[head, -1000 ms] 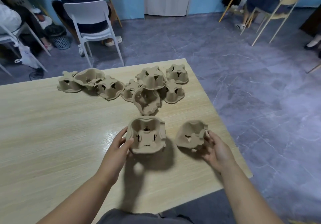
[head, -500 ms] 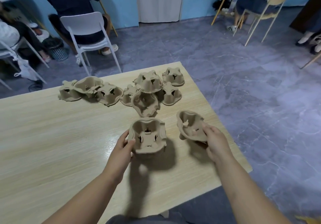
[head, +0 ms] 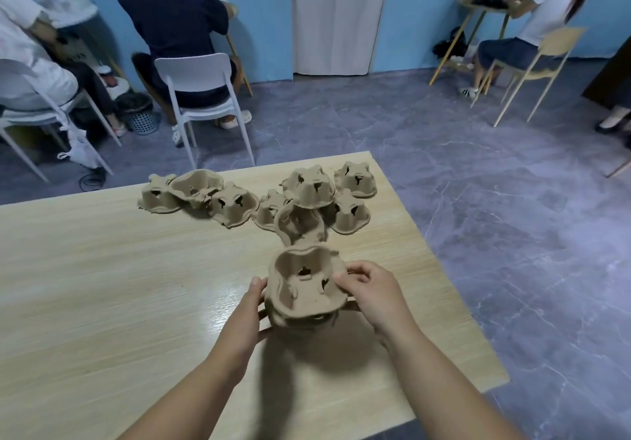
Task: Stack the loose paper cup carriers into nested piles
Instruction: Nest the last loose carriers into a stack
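While the left hand (head: 251, 306) is cupping the nine o'clock side of the nested pair (head: 307, 303), its fingers (head: 256, 284) are curling round the wall and under the base. The right hand (head: 372, 291) is working at three o'clock, its fingers (head: 355, 274) pinching the rim of the upper carrier (head: 300, 268). The pair is sitting open side up at the near middle of the tabletop (head: 102, 286); whether it is resting there or hanging just above is hard to tell.

The danger appears to be in the seating. If the wells are not lining up, pressure from one side is likely to be wedging the upper carrier in crooked, and a hard pinch on soft pulp could be crushing the rim, leaving a pile that leans.

At twelve o'clock from the pair, a tilted carrier (head: 300, 224) is leaning against the loose heap (head: 309, 186), so a careless reach could be toppling it. Further out at one o'clock, the far carrier (head: 355, 180) is lying near the tabletop's edge, and a nudge might be sending it to the floor (head: 478, 200). At eleven o'clock, the left cluster (head: 198, 193) is overlapping loosely and could be coming up tangled.
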